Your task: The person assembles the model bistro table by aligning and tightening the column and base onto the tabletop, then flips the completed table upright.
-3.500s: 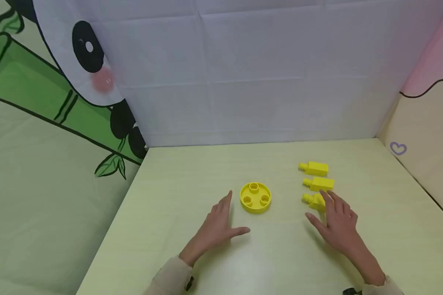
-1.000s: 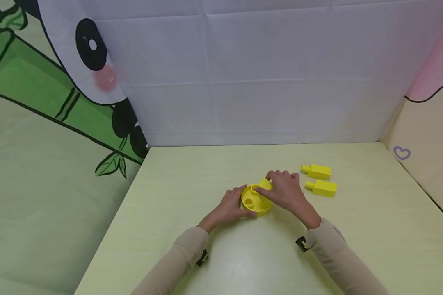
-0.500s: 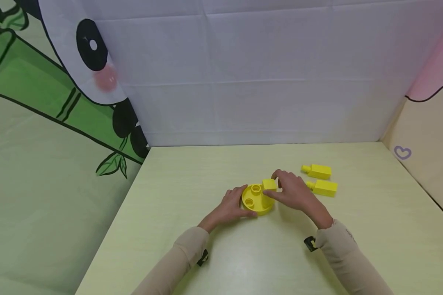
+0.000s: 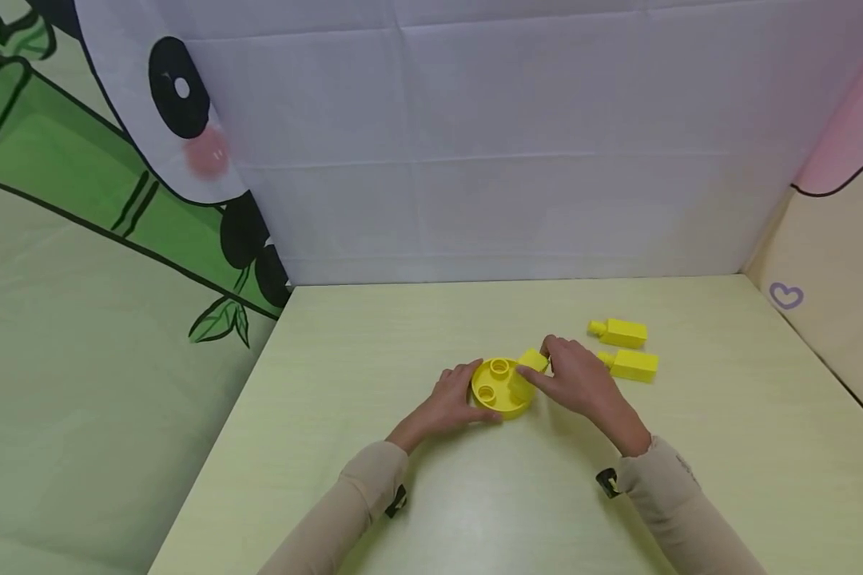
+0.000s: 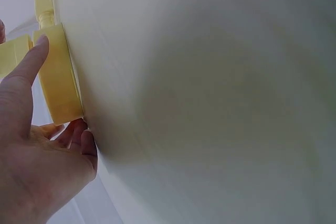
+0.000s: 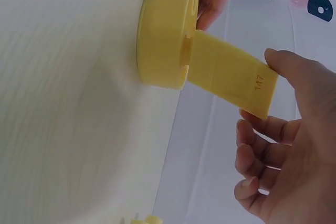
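In the head view, my left hand (image 4: 446, 407) holds the left side of a round yellow base (image 4: 502, 385), its fingers and thumb around the rim. The base lies flat on the table, with two ring-shaped sockets showing. A yellow block-shaped leg (image 4: 532, 362) stands tilted over the base's right side, its narrow end at the third socket. My right hand (image 4: 586, 387) pinches the leg's top between thumb and fingers. In the right wrist view, the leg leans out from the base, and dark digits mark its side. How deep its end sits is hidden.
Two more yellow legs with narrow knobbed ends, a far one (image 4: 622, 333) and a nearer one (image 4: 633, 366), lie on the pale table (image 4: 475, 503) to the right. A white cloth wall (image 4: 475, 160) rises behind the table, with printed fabric at both sides.
Since the earliest frame, the right hand has taken the nearest leg off the table and brought it to the base, which the left hand has gripped. Over the last half second the leg has tilted.
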`<state>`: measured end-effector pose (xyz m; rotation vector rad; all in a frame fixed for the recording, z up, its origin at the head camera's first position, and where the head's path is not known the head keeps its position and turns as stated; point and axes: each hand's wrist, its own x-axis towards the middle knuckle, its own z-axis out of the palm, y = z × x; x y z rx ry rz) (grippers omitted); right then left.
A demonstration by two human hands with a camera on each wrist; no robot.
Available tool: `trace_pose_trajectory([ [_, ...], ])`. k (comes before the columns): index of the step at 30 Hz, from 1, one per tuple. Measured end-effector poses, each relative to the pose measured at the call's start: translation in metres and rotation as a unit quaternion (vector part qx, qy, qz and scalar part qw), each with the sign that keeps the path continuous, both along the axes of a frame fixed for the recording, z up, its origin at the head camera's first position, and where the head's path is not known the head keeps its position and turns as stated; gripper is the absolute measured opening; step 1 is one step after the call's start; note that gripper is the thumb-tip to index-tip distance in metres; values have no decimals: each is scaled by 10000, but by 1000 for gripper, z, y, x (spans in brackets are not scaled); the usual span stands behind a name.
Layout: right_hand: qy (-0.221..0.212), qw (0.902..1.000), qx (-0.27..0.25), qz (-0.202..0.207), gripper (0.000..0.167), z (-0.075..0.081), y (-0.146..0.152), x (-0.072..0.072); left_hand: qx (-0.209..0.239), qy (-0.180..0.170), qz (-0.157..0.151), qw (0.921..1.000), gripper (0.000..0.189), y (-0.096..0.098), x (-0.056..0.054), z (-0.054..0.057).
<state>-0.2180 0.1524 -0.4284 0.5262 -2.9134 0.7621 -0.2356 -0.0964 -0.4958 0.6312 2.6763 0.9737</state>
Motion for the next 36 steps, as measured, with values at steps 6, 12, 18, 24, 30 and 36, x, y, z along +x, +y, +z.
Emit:
trace_pose_trajectory([
  [6,49,9994,154,311,60,3,4,5,2,-22,14,10000,102,0,-2,-1],
  [12,196,9984,188,503,50,1,6,5,19,-54,34,10000,103,0,-1,-1],
  [18,283,9987,257,327,60,1,8,6,45,-28,37,10000,102,-1,0,-1],
  [24,440,9975,293,468,50,-2,10,9,62,-37,33,10000,102,0,0,-1],
  [30,703,9964,424,197,48,-4,6,14,-24,-19,62,10000,103,0,0,-1],
  [36,833,9954,482,16,45,-2,6,18,7,-19,36,10000,104,0,1,0],
])
